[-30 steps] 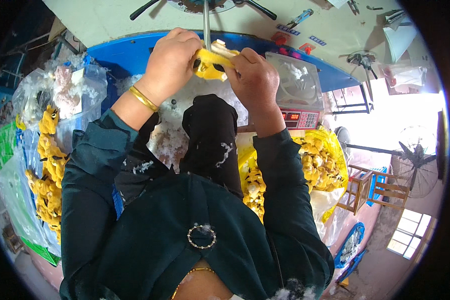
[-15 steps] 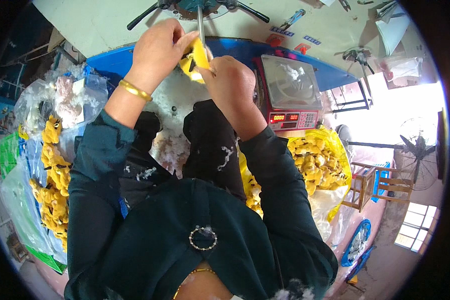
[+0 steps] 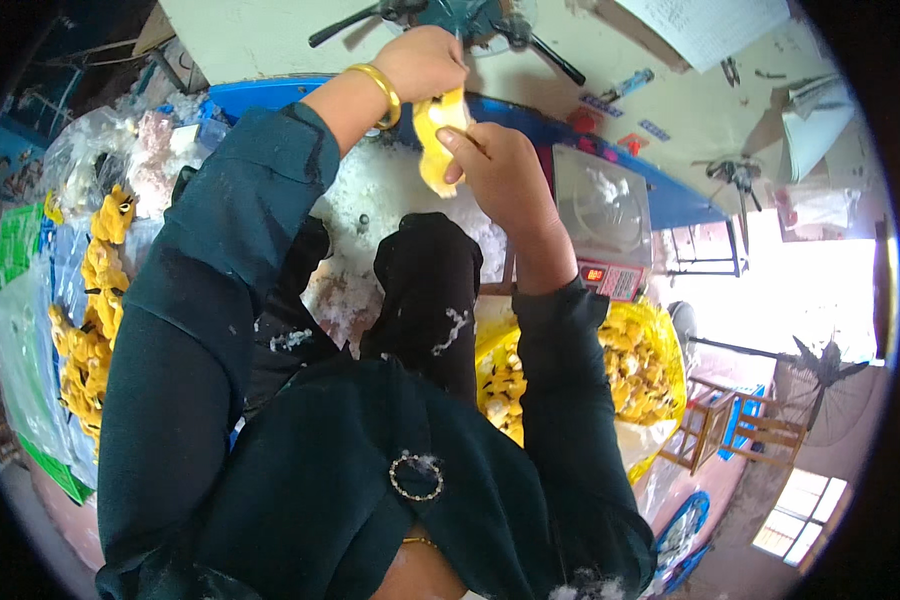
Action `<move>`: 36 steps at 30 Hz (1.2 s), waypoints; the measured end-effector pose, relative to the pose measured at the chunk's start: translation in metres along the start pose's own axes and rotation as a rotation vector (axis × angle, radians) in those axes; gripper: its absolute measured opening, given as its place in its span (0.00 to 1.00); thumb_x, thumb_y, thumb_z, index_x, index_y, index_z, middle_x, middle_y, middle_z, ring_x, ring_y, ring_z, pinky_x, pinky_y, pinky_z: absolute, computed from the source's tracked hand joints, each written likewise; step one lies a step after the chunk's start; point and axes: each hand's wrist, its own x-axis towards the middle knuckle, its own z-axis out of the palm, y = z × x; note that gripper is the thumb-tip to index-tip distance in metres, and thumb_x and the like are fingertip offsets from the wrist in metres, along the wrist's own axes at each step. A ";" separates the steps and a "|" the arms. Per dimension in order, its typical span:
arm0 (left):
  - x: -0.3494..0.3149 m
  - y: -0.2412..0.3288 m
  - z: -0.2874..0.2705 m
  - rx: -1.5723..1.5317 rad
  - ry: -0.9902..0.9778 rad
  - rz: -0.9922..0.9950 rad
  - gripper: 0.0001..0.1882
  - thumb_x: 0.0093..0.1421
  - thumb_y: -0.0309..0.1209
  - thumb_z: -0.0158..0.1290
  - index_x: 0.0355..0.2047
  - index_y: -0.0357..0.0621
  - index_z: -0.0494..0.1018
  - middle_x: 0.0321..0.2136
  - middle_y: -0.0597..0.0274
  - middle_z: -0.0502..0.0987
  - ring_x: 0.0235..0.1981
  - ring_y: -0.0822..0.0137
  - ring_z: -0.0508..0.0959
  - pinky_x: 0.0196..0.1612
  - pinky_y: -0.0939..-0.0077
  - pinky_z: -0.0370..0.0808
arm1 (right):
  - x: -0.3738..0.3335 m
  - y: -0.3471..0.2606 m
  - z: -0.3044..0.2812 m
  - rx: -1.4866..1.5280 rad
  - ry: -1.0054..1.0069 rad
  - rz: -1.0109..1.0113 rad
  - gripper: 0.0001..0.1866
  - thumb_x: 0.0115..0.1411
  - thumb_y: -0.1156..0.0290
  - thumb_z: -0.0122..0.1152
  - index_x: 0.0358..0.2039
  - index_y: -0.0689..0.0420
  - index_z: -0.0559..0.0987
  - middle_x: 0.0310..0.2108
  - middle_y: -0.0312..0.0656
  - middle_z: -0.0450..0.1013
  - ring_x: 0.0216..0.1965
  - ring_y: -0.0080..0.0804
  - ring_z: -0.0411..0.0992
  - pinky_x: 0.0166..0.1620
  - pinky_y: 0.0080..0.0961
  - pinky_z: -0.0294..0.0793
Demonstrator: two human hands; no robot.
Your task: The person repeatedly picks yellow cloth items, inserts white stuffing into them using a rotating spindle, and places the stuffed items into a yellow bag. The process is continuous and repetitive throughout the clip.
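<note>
Stuffing looks underway: a limp yellow toy skin (image 3: 438, 140) is gripped by the left hand (image 3: 425, 62) at twelve o'clock, pinched by the right hand (image 3: 500, 175); heaps remain

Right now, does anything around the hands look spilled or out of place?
Yes. Loose white stuffing lies scattered over the surface below the yellow toy that both the left hand and right hand hold. Tufts also cling to the dark trousers and sit on the scale. Nothing looks damaged.
</note>
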 end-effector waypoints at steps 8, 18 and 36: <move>-0.038 0.011 0.010 0.020 0.081 0.085 0.11 0.55 0.34 0.55 0.21 0.39 0.73 0.18 0.53 0.74 0.20 0.54 0.73 0.25 0.66 0.69 | -0.013 0.006 0.019 -0.042 0.246 0.085 0.21 0.48 0.54 0.68 0.17 0.60 0.77 0.15 0.46 0.68 0.18 0.43 0.67 0.24 0.34 0.64; -0.084 0.028 0.023 0.039 0.131 0.080 0.12 0.56 0.32 0.53 0.19 0.40 0.69 0.19 0.53 0.74 0.21 0.53 0.73 0.25 0.65 0.69 | -0.020 0.024 0.027 0.005 0.317 -0.111 0.15 0.41 0.68 0.71 0.17 0.60 0.71 0.16 0.42 0.63 0.18 0.35 0.60 0.23 0.29 0.60; -0.076 0.010 0.019 -0.188 -0.028 -0.039 0.25 0.57 0.50 0.54 0.19 0.38 0.73 0.12 0.61 0.70 0.14 0.67 0.67 0.20 0.74 0.65 | -0.047 0.044 0.062 -0.234 0.640 -0.390 0.16 0.45 0.63 0.72 0.22 0.53 0.70 0.14 0.37 0.63 0.14 0.34 0.64 0.21 0.26 0.64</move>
